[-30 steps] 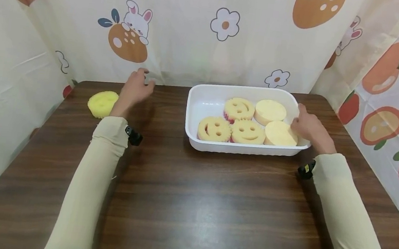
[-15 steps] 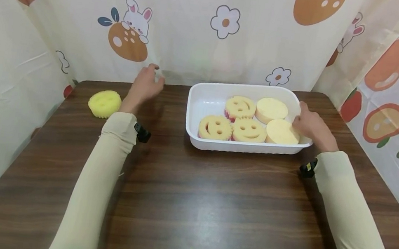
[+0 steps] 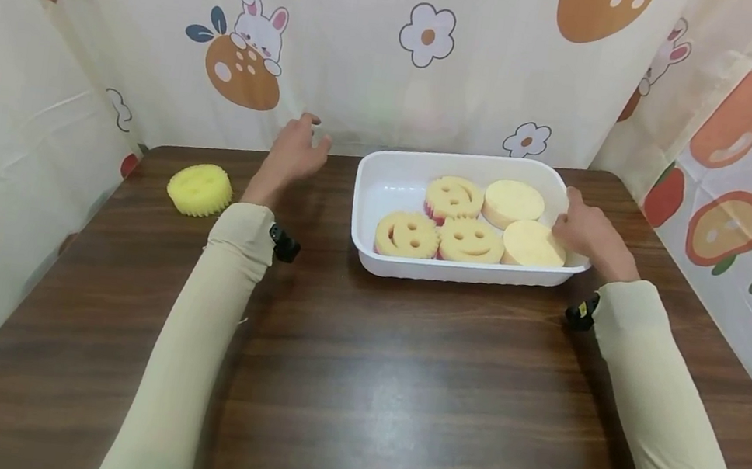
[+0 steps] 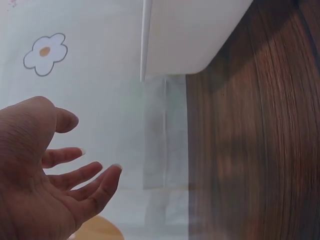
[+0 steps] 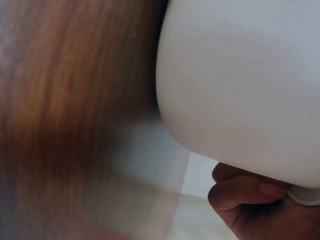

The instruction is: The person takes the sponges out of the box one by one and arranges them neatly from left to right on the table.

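Observation:
A white plastic tray (image 3: pixel 372 265) lies on the table, holding several round sponges. Smiley faces are cut into some, such as this pale yellow sponge (image 3: pixel 407 236) with pink below; the two at the right, including this plain sponge (image 3: pixel 534 244), have smooth tops. My right hand (image 3: pixel 590 233) grips the tray's right end; in the right wrist view its curled fingers (image 5: pixel 240 192) are at the rim. To the left of the tray, near the table's back edge, my left hand (image 3: pixel 294 152) is held in the air, fingers loosely bent and holding nothing. The left wrist view shows its palm (image 4: pixel 35 210) facing the tray's end.
A bright yellow face sponge (image 3: pixel 201 189) with a scalloped edge sits on the dark wooden table (image 3: pixel 357 389) at the back left, beside the left forearm. Printed curtains (image 3: pixel 356 52) stand close behind the table and along both sides.
My left hand has moved right, away from the yellow sponge and toward the tray's left end. The right hand keeps its grip on the tray, which stays in about the same place.

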Demonstrator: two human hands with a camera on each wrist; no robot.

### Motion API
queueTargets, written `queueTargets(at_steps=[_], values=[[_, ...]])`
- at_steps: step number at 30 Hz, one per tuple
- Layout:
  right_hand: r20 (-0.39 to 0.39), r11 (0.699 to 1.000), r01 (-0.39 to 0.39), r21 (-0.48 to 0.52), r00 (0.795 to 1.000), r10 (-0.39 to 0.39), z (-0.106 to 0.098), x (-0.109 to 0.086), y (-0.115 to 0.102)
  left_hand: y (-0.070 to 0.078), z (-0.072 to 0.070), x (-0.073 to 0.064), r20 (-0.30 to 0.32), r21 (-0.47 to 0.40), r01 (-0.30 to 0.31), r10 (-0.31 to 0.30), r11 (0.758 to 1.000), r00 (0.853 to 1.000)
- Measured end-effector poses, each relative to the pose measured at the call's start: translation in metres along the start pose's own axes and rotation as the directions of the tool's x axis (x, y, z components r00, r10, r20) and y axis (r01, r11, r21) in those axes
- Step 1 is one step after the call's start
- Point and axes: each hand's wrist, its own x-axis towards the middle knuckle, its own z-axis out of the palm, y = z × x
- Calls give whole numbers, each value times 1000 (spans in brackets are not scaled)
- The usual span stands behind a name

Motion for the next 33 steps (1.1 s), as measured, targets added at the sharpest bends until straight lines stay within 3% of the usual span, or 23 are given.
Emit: queueTargets(at_steps=[13, 24, 33], values=[[13, 1000, -12, 10, 1000, 12, -3, -2, 1, 21, 8, 1, 34, -7, -4, 4, 1000, 999], [9, 1000, 7, 3, 1000, -7, 0, 0, -2, 28, 11, 6, 38, -7, -23, 24, 1000, 999], [12, 1000, -2, -8, 1000, 2, -1, 1, 0, 46, 17, 9, 55, -2, -30, 30, 1000, 998]])
